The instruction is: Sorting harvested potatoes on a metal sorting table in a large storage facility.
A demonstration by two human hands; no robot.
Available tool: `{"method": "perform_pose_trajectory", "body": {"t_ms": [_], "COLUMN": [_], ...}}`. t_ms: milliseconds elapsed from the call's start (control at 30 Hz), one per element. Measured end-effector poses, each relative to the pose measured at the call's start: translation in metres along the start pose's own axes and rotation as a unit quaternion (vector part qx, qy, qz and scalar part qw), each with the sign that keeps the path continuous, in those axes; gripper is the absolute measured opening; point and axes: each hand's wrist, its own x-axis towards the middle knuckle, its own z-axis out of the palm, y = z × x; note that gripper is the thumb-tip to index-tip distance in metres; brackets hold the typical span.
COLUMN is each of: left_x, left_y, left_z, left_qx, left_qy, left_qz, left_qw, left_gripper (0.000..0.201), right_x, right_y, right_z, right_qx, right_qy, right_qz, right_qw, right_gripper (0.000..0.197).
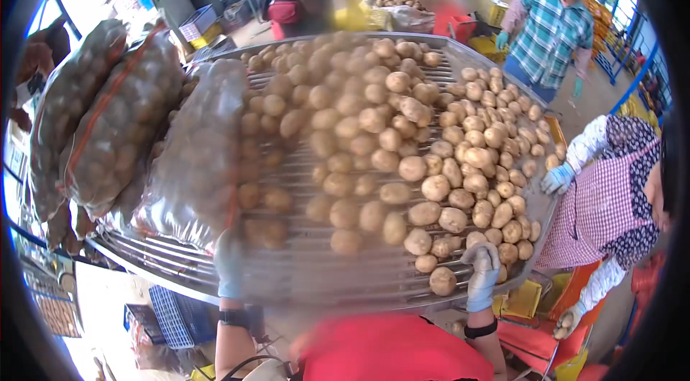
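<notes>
Gripping loosely, our gloved right hand (482,266) curled over potatoes (443,280) at the near rim of the roller table (180,259). Our left hand (230,266) lay blurred; we could not tell its grip, with a potato sack (198,151) just above it.

head cam | worn on head, fisheye, upright, unmirrored | looks down and forward over roller table (180,255) piled with potatoes (413,168) | close: gloved left hand (228,266) and right hand (483,273) at lower edge, near rim of table | far edge bent by lens, workers beyond | single view, no overlap
</notes>
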Motion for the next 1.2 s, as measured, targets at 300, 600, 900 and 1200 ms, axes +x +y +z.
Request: {"method": "perform_pose_trajectory", "body": {"t_ms": [300, 600, 900, 1200], "left_x": [-0.009, -0.029, 0.091, 0.096], "left_y": [0.073, 0.105, 0.027, 0.022], "left_z": [0.051, 0.151, 0.089, 0.107], "left_qx": [-0.205, -0.250, 0.222, 0.089], "left_qy": [0.031, -0.154, -0.004, -0.058], "left_qz": [-0.164, -0.051, 0.137, 0.047], "left_qw": [0.964, 0.955, 0.965, 0.993], "left_gripper": [0.060, 0.047, 0.052, 0.046], "right_x": [-0.005, 0.027, 0.064, 0.123], "right_y": [0.018, 0.053, 0.041, 0.068], "right_z": [0.258, 0.212, 0.079, 0.001], "right_qx": [-0.372, -0.574, -0.629, -0.665], "right_qy": [-0.514, -0.349, -0.210, -0.108], "right_qz": [-0.310, -0.348, -0.246, -0.248], "right_qw": [0.708, 0.654, 0.707, 0.696], "right_gripper": [0.047, 0.062, 0.055, 0.056]}}
